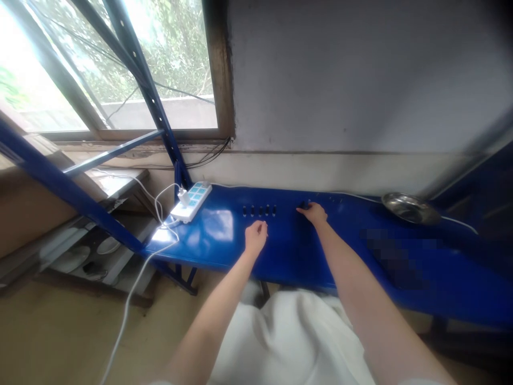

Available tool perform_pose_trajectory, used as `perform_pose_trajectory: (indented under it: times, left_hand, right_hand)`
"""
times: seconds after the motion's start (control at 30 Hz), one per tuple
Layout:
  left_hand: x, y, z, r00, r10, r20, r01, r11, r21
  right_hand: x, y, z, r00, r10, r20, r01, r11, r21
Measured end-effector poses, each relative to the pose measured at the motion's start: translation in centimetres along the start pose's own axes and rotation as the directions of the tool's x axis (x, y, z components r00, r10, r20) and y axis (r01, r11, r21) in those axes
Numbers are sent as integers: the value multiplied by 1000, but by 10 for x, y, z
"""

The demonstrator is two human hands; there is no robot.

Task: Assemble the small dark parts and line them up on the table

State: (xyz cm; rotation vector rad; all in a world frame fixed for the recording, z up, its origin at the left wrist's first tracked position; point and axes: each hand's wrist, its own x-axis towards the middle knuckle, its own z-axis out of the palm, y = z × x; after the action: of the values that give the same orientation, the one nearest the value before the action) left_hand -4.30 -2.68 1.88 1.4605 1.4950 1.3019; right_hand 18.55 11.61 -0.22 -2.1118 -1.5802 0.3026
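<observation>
A glossy blue bench top runs across the view below a wall. Several small black pegs stand in a row on it. My left hand rests on the blue surface just below that row, fingers loosely curled, and I cannot tell whether it holds anything small. Farther right, my right hand reaches forward with its fingertips on a separate small black peg. The fingers hide part of that peg.
A white power strip with a plug lies at the bench's left end, its white cable dropping to the floor. A steel dish sits at the right. Blue metal struts cross a window at the left.
</observation>
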Motion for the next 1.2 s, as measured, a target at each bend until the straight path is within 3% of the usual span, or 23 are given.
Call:
perform_pose_trajectory:
  times: [0.1, 0.17, 0.33, 0.47, 0.6, 0.7, 0.77, 1.03, 1.2]
  left_hand:
    - [1, -2, 1, 1000, 1, 4, -1, 1000, 13]
    - [1, -3, 2, 1000, 20, 14, -20, 999, 28]
    - [1, -5, 4, 985, 166, 44, -170, 976, 137]
    - [-3, 1, 5, 938, 332, 96, -346, 904, 252]
    - [-4, 7, 7, 867, 463, 184, -497, 785, 369]
    - [-4, 7, 8, 822, 506, 261, -568, 704, 426]
    - [-3, 5, 9, 808, 510, 294, -588, 672, 449]
    - [-3, 2, 14, 821, 481, 309, -571, 685, 453]
    - [4, -4, 18, 874, 424, 237, -485, 745, 458]
  right_hand:
    - [-5, -11, 3, 997, 65, 30, -65, 998, -16]
    - [-12, -16, 3, 999, 36, 17, -35, 999, -11]
    - [-40, -21, -1, 995, -94, -32, 96, 992, 81]
    - [-70, -24, -8, 961, -233, -146, 257, 951, 171]
    - [-99, -28, -9, 852, -458, -252, 485, 873, 53]
    - [-113, -29, -9, 737, -635, -230, 639, 767, -69]
    - [-118, -30, -9, 687, -698, -202, 690, 714, -120]
    - [-121, -32, -8, 641, -753, -144, 729, 657, -190]
    - [-119, -29, -5, 655, -750, -93, 737, 662, -136]
